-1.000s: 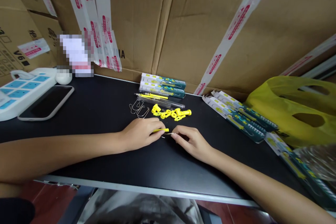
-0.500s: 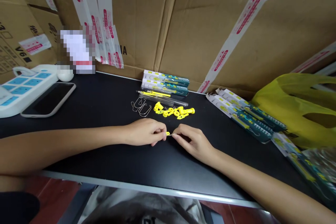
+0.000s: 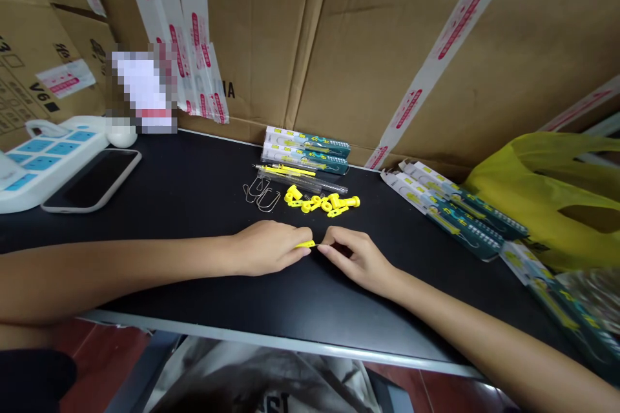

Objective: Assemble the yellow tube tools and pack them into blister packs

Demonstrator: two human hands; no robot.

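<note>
My left hand [image 3: 276, 246] pinches a small yellow plastic piece [image 3: 305, 244] between thumb and fingers, above the black table. Close on its right, my right hand [image 3: 356, 257] grips a thin metal wire [image 3: 318, 244] whose tip meets the end of the yellow piece. Most of the wire is hidden by the fingers. Beyond the hands lie several yellow plastic parts [image 3: 334, 202], with bent metal hooks [image 3: 267, 199] to their left. Clear tubes [image 3: 334, 188] and thin yellow rods [image 3: 290, 171] rest behind them.
Two printed boxes [image 3: 305, 160] lie at the back against cardboard [image 3: 378, 45]. More boxes [image 3: 450, 219] and a yellow bag [image 3: 523, 187] are at the right. A phone [image 3: 92, 181] and a white power strip [image 3: 58, 155] occupy the left of the black table [image 3: 194, 181].
My left hand has turned slightly, and more of the yellow piece now shows between its fingers. The right hand has barely moved and keeps its pinch on the wire.
</note>
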